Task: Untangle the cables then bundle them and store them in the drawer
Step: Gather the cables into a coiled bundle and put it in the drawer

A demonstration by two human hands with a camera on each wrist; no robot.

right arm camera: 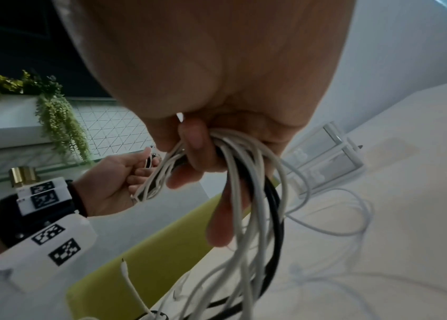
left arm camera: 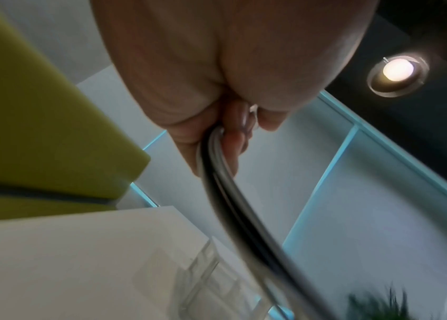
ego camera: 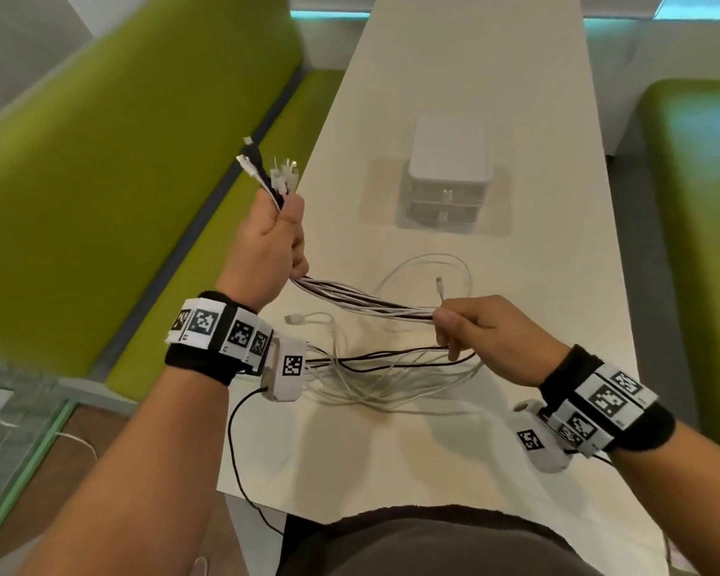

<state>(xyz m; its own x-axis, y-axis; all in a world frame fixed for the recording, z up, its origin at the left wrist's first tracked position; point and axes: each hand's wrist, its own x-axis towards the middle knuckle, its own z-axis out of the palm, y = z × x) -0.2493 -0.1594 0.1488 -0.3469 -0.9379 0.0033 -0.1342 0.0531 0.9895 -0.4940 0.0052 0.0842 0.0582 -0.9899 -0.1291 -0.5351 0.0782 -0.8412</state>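
A bundle of white and black cables (ego camera: 362, 301) stretches between my two hands above the white table (ego camera: 537, 284). My left hand (ego camera: 273, 239) is raised at the table's left edge and grips the bundle just below its plug ends (ego camera: 271, 172), which stick up out of the fist; the same cables (left arm camera: 217, 173) leave the fist in the left wrist view. My right hand (ego camera: 474, 326) grips the other end of the stretched cables (right arm camera: 244, 173). From it, loops (ego camera: 391, 380) hang down onto the table. A small white drawer unit (ego camera: 447, 176) stands farther back, its drawers closed.
A separate white cable (ego camera: 429, 268) lies coiled on the table between the hands and the drawer unit. Green seat cushions (ego camera: 100, 180) flank the table on the left, with another green cushion (ego camera: 699, 243) on the right. A thin black wire (ego camera: 235, 451) runs from my left wrist camera over the near edge.
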